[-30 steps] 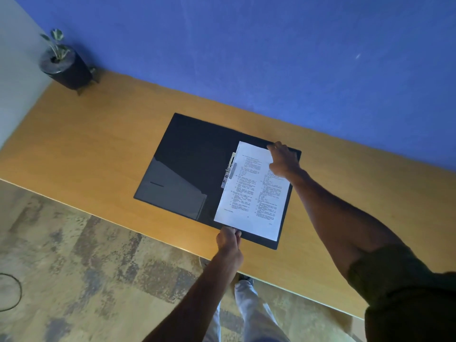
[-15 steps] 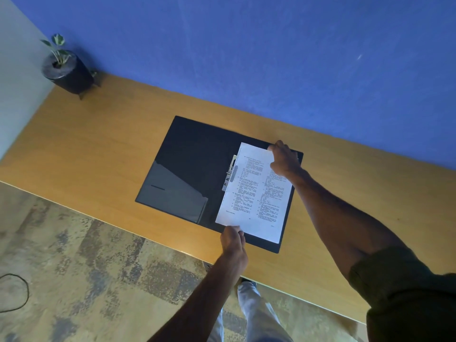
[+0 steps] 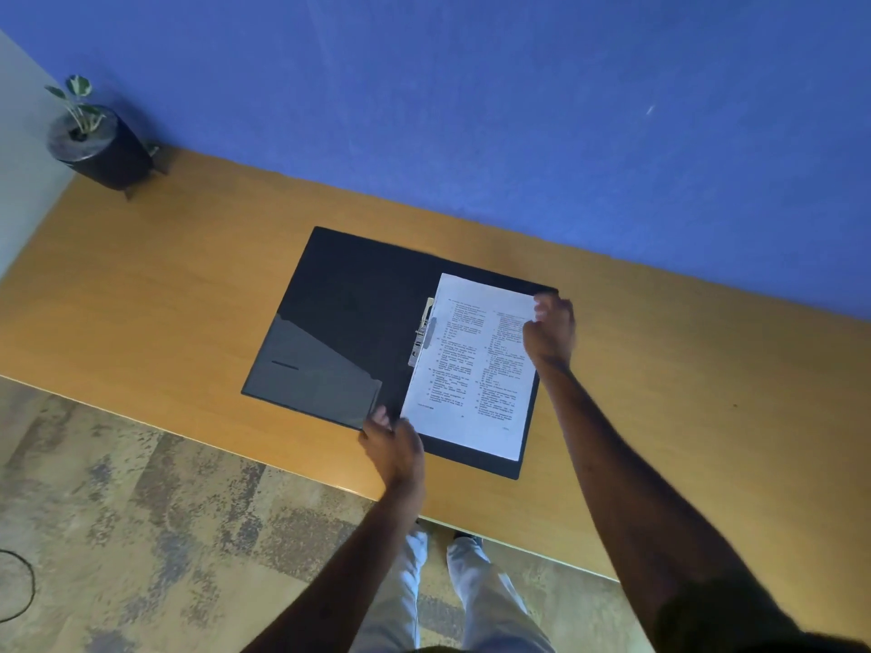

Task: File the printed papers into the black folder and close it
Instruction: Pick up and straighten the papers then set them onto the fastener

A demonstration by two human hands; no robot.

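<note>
The black folder (image 3: 349, 322) lies open on the wooden desk. Its left cover has a glossy inner pocket, and a metal clip (image 3: 423, 333) sits at the spine. The printed papers (image 3: 471, 369) lie flat on the right half, text facing up. My left hand (image 3: 392, 445) is at the folder's near edge by the spine, its fingers pinching the lower corner of the left cover. My right hand (image 3: 550, 328) is curled into a loose fist at the papers' far right edge and is motion-blurred.
The desk (image 3: 188, 294) runs along a blue wall. A small plant in a dark pot (image 3: 96, 143) stands at its far left corner. A dark cable (image 3: 23, 586) lies on the carpet below the desk's near edge. My legs show under the desk.
My left hand has let go of the papers' near corner and slid left to the folder's edge. My right hand has moved right off the page top and curled up.
</note>
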